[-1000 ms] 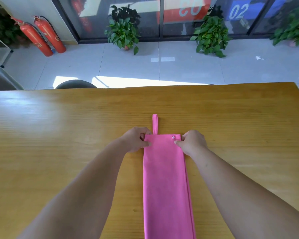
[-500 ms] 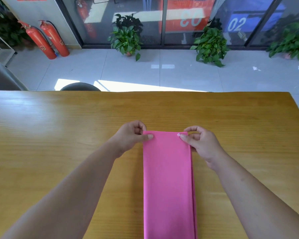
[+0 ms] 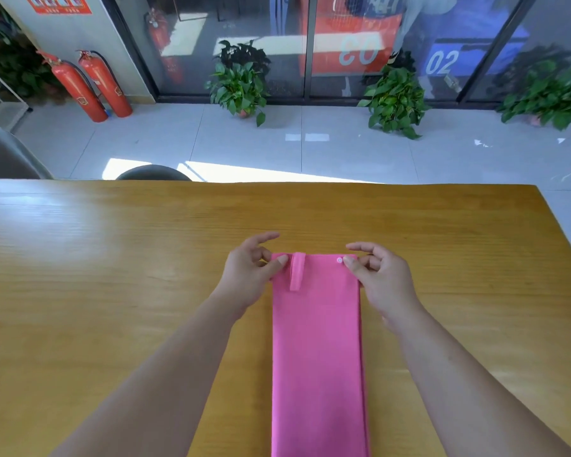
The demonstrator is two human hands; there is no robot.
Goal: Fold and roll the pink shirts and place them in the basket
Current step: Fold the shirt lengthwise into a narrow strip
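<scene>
Folded shirt (image 3: 317,351) lengthwise on table (image 3: 112,275), hands (image 3: 249,273) at its far corners.

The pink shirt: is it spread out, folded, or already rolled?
Folded, not rolled: the pink shirt lies flat as a narrow strip, layered edges along one side.

Near end of pink shirt (image 3: 317,357) cut off by bottom edge. Left side of table (image 3: 112,291) lost past frame. Behind table's far edge, dark chair back (image 3: 154,173) mostly hidden. Up top, red sign (image 3: 58,3) clipped, print too small to read. Over at right, far-right plant (image 3: 548,94) smeared, blurred.
</scene>
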